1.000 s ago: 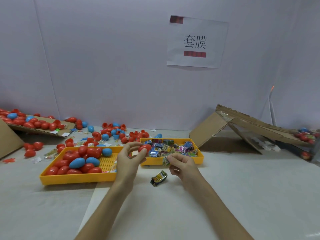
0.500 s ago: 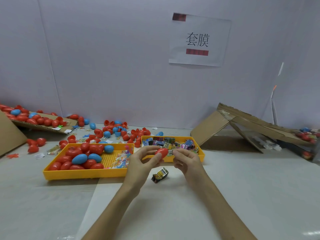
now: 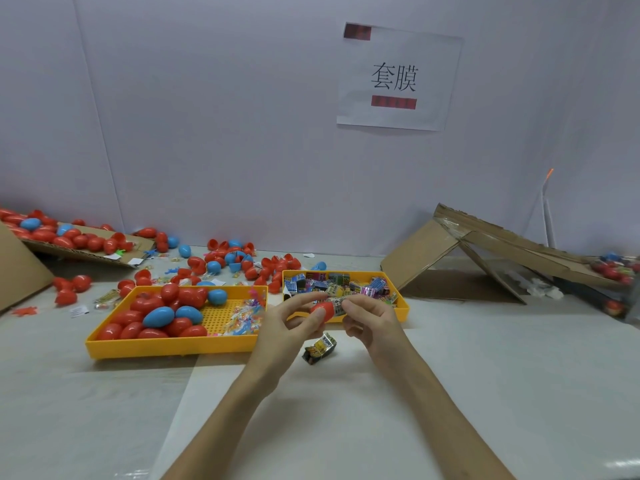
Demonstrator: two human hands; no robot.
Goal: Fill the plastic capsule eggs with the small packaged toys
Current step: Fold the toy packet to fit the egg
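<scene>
My left hand [image 3: 289, 325] holds a red egg half [image 3: 321, 310] between thumb and fingers, above the table in front of the trays. My right hand [image 3: 372, 322] pinches a small packaged toy [image 3: 337, 303] and presses it against the open end of that red half. One more toy packet [image 3: 319, 348] lies on the table just below both hands. The right yellow tray [image 3: 401, 311] holds several packaged toys. The left yellow tray [image 3: 166, 348] holds several red and blue eggs [image 3: 159, 316].
Loose red and blue egg halves [image 3: 235, 259] are scattered behind the trays. A cardboard sheet [image 3: 76, 249] at far left carries more eggs. A folded cardboard ramp [image 3: 485, 251] stands at right. A white wall with a paper sign [image 3: 394, 77] closes the back.
My left hand carried the red egg half rightward to meet my right hand. The right hand's toy packet now touches the egg half's opening.
</scene>
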